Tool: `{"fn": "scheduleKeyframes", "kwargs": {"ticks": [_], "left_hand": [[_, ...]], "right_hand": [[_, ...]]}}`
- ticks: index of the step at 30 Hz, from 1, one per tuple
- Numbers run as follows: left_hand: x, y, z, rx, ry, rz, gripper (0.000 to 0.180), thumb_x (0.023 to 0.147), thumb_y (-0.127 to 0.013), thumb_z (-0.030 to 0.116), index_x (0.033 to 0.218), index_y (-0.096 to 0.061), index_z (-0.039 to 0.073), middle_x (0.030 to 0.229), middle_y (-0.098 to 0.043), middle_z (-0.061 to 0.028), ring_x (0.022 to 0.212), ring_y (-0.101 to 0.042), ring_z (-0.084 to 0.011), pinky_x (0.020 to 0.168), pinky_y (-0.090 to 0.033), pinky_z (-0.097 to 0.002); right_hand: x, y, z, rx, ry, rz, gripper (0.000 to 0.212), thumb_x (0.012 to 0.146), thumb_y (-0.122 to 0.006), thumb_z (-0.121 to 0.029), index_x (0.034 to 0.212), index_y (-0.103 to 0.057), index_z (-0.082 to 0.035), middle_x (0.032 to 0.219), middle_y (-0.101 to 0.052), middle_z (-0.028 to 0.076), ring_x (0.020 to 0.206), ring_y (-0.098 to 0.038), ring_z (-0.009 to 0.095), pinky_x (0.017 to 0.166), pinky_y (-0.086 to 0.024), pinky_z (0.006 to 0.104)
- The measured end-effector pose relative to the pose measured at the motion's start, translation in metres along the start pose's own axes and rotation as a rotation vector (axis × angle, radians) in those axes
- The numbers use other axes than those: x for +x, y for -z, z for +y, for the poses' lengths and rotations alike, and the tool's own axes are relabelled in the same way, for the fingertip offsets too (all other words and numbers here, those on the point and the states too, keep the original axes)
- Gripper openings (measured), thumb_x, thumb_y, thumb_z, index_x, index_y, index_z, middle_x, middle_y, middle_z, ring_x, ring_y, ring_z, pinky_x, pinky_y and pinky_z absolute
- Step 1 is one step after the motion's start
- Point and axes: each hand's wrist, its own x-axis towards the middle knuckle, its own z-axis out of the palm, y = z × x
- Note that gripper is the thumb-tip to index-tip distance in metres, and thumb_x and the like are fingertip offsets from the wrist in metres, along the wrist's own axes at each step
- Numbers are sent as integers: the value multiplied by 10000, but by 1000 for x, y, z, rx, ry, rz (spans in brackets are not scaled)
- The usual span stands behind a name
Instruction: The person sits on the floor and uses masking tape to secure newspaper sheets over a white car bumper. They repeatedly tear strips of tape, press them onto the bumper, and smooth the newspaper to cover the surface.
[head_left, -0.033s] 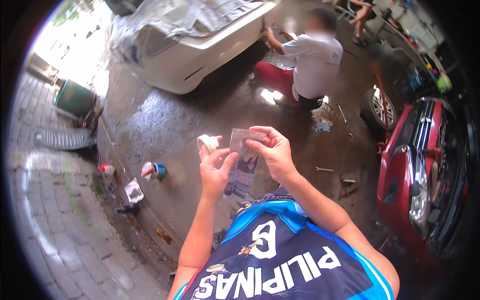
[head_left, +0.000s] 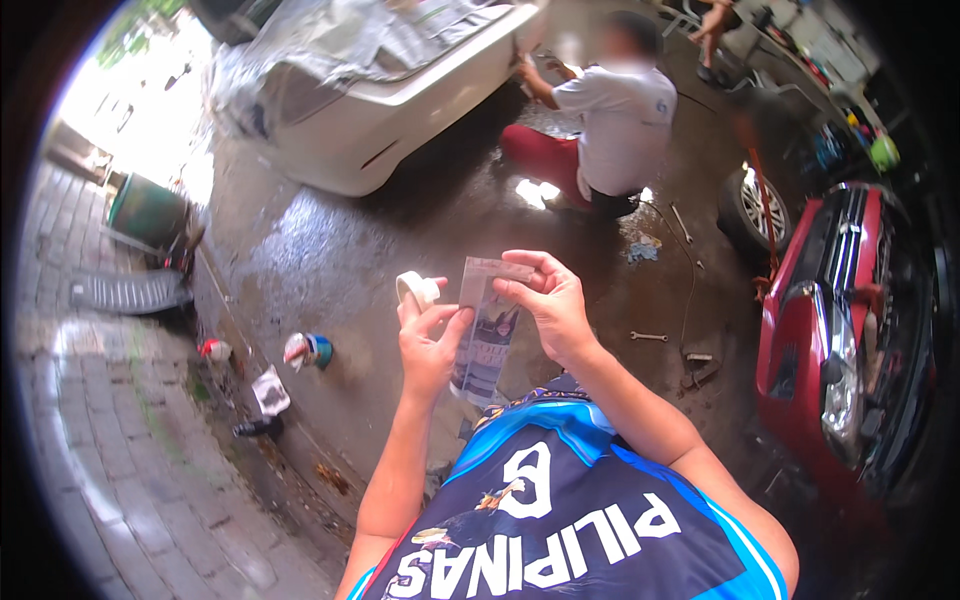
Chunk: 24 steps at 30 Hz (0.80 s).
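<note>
My left hand (head_left: 428, 345) pinches the left edge of a folded strip of newspaper (head_left: 485, 345) between thumb and fingers. A roll of masking tape (head_left: 417, 291), pale cream, sits on the fingers of that same hand. Closed on the upper right corner of the strip is my right hand (head_left: 550, 312), thumb in front and fingers behind. A band along the strip's top edge looks like tape. The paper hangs upright in front of my jersey, its lower end near the shirt hem.
Ahead, a person (head_left: 625, 130) crouches by a white car body (head_left: 400, 130) partly draped in plastic sheeting. A red car front (head_left: 800, 340) and a wheel (head_left: 755, 210) stand at right. Wrenches (head_left: 648, 336) lie on the wet floor. A can (head_left: 318, 350) and a green drum (head_left: 148, 212) are at left.
The newspaper strip has turned slightly, so its printed face shows flatter. Both hands keep their hold and have barely moved.
</note>
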Motion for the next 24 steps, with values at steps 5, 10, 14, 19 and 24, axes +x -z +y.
{"fn": "scheduleKeyframes", "kwargs": {"ticks": [5,10,14,19,24], "left_hand": [[64,-86,24,52,-95,-173,107,860,-810,153,908,-794,58,1314,-623,-133,1263,-495,-299,1043,-418,-419],[112,-223,47,117,-222,-536,120,823,-815,146,895,-777,59,1334,-616,-151,1286,-482,-330,1104,-357,-457],[122,-340,51,211,-294,-804,165,809,-822,165,934,-784,63,1328,-600,-150,1286,-456,-354,1102,-349,-474],[158,-433,68,291,-317,-857,175,820,-805,177,918,-775,35,1290,-618,-147,1256,-469,-361,1077,-373,-481],[222,-500,63,390,-276,-910,201,824,-791,184,906,-748,5,1168,-634,-138,1138,-502,-340,993,-415,-436]], "right_hand": [[23,77,-44,65,100,131,503,892,-792,-8,1345,-573,5,1199,-719,109,1079,-682,138,942,-559,298],[23,199,-99,68,59,220,482,884,-785,13,1330,-605,-1,1208,-714,73,1028,-690,140,856,-591,296],[11,303,-145,162,151,415,389,905,-757,10,1276,-641,-5,1146,-746,99,1006,-713,148,873,-588,288],[-19,451,-211,31,230,683,338,966,-725,-124,1267,-635,0,1119,-760,162,1020,-738,202,921,-584,333],[-81,639,-167,-20,129,1255,291,990,-679,-157,1245,-653,-18,1146,-753,141,1013,-739,206,852,-572,311]]}}
